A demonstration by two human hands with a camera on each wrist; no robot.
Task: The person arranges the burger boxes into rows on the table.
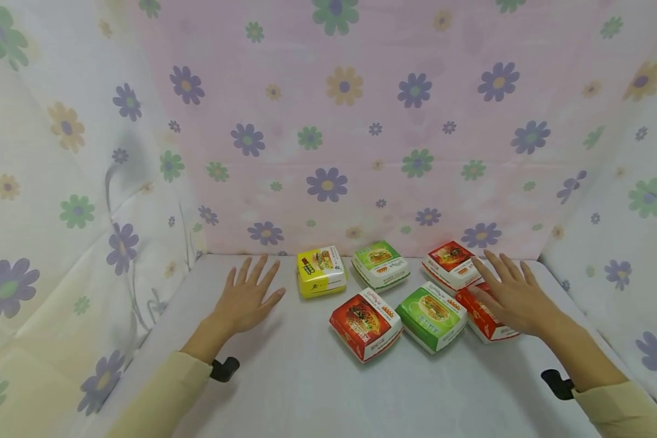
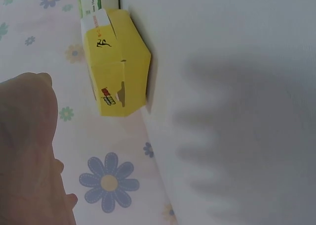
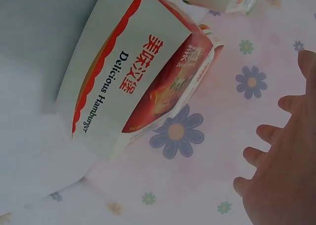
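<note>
My left hand point(image 1: 246, 302) hovers palm down over the left of the table, fingers spread, left of a yellow hamburger box point(image 1: 321, 272). That box point(image 2: 118, 62) also shows in the left wrist view, beyond the hand. With fingers spread, my right hand point(image 1: 517, 301) is held over a red hamburger box point(image 1: 482, 313), hiding part of it. Its fingertips overlap the edge of another red box point(image 1: 450, 264) behind. In the right wrist view, a gap separates the hand point(image 3: 281, 170) from a red-and-white hamburger box point(image 3: 133, 71). Both hands hold nothing.
A green hamburger box point(image 1: 380, 264) stands at the back, right of the yellow one. Nearer the front sit a red box point(image 1: 365, 325) and another green box point(image 1: 432, 316), side by side. Flower-printed cloth point(image 1: 328, 134) walls in the white table point(image 1: 306, 389) at the back and sides.
</note>
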